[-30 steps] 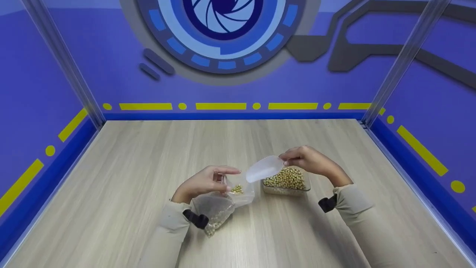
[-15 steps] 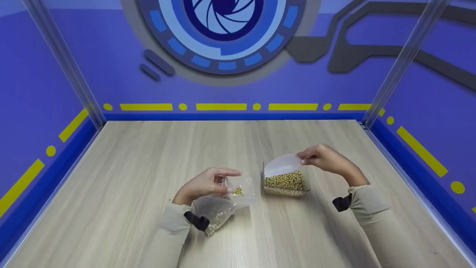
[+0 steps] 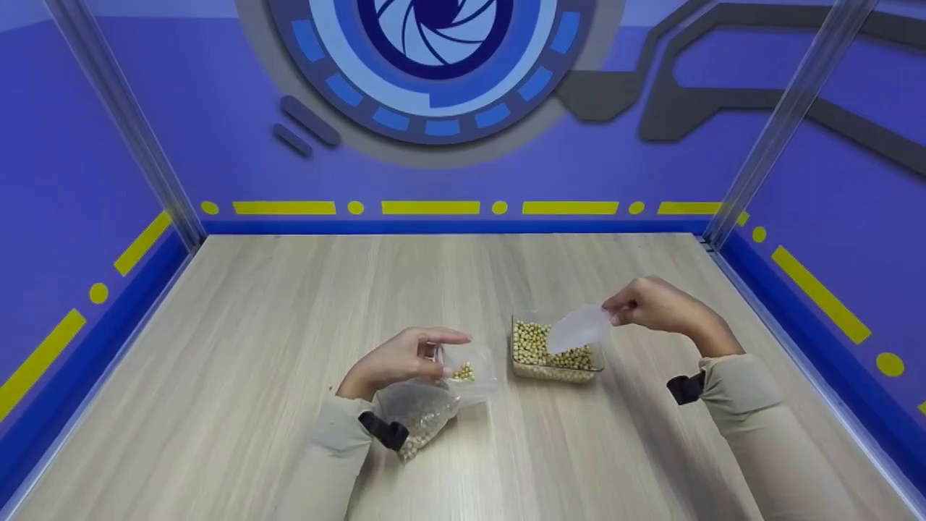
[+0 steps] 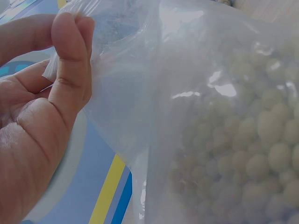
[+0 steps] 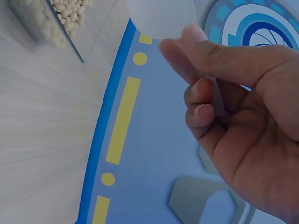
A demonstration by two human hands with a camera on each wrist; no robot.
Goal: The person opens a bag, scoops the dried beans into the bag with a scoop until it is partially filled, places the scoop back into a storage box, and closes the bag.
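A clear plastic bag (image 3: 427, 414) with pale round beans in it hangs from my left hand (image 3: 394, 359), whose thumb and fingers pinch its mouth. More beans show through the bag's opening in the head view, and the left wrist view shows the bag (image 4: 224, 116) bulging beside the fingers. My right hand (image 3: 662, 307) grips the handle of a translucent white scoop (image 3: 579, 329). The scoop's tip is down at the beans (image 3: 532, 341) in a clear rectangular container (image 3: 557, 375). Only part of the scoop (image 5: 161, 16) appears in the right wrist view, above the fingertips.
The container stands on a wood-grain table (image 3: 325, 289), a short way right of the bag. Blue panels (image 3: 463, 177) with yellow markings border the table at the back and both sides. Black straps with small devices (image 3: 684, 388) sit at both cuffs.
My right hand has moved right with the scoop, from beside the bag's mouth to over the container and down to its beans. The left hand and bag have hardly moved.
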